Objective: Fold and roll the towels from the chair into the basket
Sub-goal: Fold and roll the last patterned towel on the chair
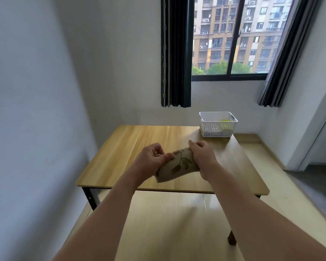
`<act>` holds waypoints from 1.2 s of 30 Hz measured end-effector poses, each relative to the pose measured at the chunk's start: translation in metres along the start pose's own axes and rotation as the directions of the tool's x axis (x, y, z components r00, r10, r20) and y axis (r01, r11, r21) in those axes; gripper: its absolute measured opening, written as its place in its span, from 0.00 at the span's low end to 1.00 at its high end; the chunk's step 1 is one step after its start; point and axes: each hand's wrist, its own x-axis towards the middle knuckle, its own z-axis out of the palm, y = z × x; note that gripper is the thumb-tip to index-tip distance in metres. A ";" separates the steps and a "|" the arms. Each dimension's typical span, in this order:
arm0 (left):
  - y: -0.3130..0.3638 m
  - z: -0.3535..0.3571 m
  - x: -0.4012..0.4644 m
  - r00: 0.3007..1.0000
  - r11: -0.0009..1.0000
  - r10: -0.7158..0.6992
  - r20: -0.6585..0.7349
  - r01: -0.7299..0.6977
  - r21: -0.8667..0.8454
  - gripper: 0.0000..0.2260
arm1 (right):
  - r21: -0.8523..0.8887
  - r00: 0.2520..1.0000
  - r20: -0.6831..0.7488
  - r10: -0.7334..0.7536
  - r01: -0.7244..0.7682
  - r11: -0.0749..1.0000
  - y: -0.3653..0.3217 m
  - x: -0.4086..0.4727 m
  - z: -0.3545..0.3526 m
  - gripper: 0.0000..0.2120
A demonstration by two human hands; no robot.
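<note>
Two bare hands hold one towel (179,164) over the middle of the wooden table (120,159). The towel is beige, printed with a dark green leaf sprig, and is wound into a short, thick roll lying slantwise, its lower end toward the person on the left, its upper end toward the right. A flat layered edge shows at the near-left end. Whether the roll rests on the tabletop or is held just above it cannot be told.

Left hand (151,159): fingers curled, thumb pressing the roll's upper side, clamped on the left end. Right hand (201,153): fingers bent over the far right end, closed on the towel, knuckles up.

White perforated plastic basket (217,127) stands at the table's far right corner, well apart from the hands. Something yellow-green (225,121) shows inside it, toward its right side; too blurred to identify.

Behind the table: a pale wall, dark curtains (176,53), and a window (233,36) facing apartment blocks.
</note>
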 end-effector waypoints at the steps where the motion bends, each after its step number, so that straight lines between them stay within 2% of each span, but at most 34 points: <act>1: 0.000 0.006 0.017 1.000 1.000 0.000 0.015 0.000 0.003 0.13 | -0.020 1.000 0.023 -0.002 0.003 1.000 -0.002 0.013 -0.009 0.14; 4: 0.003 0.037 0.072 0.997 1.000 0.005 0.071 -0.004 -0.002 0.11 | -0.011 0.997 0.059 0.042 -0.042 0.999 -0.002 0.057 -0.048 0.19; 8: 0.018 0.105 0.142 0.994 1.000 0.017 0.105 -0.017 -0.002 0.10 | 0.096 0.984 0.111 0.141 -0.152 0.984 -0.006 0.125 -0.123 0.22; 11: 0.029 0.151 0.197 0.996 0.999 0.019 0.089 -0.021 0.028 0.10 | 0.100 0.959 0.216 0.182 -0.207 0.973 -0.007 0.179 -0.180 0.13; 14: 0.043 0.192 0.247 1.000 1.000 -0.004 0.014 0.004 -0.014 0.11 | 0.028 0.931 0.296 0.214 -0.233 0.972 -0.001 0.242 -0.227 0.16; 17: 0.047 0.232 0.286 0.998 0.998 -0.059 0.003 0.059 0.022 0.11 | -0.062 0.922 0.316 0.224 -0.216 0.974 -0.002 0.299 -0.254 0.17; 20: 0.049 0.262 0.318 0.993 0.991 -0.117 0.007 0.117 0.059 0.09 | -0.138 0.941 0.277 0.195 -0.162 0.977 -0.016 0.344 -0.269 0.09; 23: 0.052 0.284 0.354 0.991 0.989 -0.125 -0.045 0.128 0.072 0.09 | -0.152 0.943 0.281 0.178 -0.140 0.979 -0.027 0.383 -0.279 0.05; 29: 0.058 0.345 0.446 0.994 0.991 -0.088 -0.065 0.094 0.097 0.08 | -0.178 0.975 0.213 0.065 -0.027 0.984 -0.016 0.482 -0.337 0.07; 33: 0.058 0.393 0.508 0.987 0.969 -0.127 -0.100 0.145 0.200 0.07 | -0.255 0.953 0.286 0.105 -0.030 0.966 -0.017 0.563 -0.371 0.10; 36: 0.063 0.422 0.554 0.964 0.971 -0.155 -0.217 0.189 0.148 0.07 | -0.270 0.943 0.323 0.074 0.017 0.963 -0.020 0.619 -0.389 0.10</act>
